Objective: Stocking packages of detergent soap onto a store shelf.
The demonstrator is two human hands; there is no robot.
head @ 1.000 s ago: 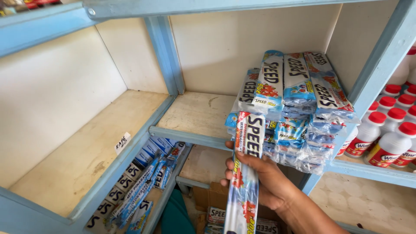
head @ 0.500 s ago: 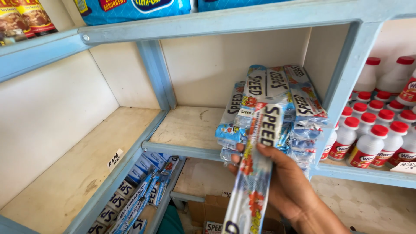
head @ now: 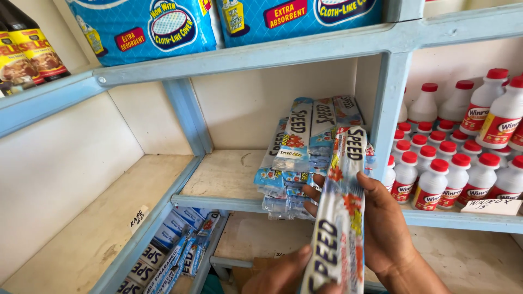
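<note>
My right hand grips a long strip of blue-and-white sachets held upright in front of the shelf. At the bottom of the view my left hand touches the lower end of the same strip. Just behind it, a stack of similar sachet strips lies on the pale wooden shelf board, against the right side of that compartment.
Light blue shelf frame divides compartments. White bottles with red caps fill the right one. Large blue packs sit on the top shelf, dark bottles at far left. More sachet strips lie on the lower shelf.
The view has tilted up and moved closer. The strip in my right hand has risen in front of the stack, and my left hand has come in to its lower end.
</note>
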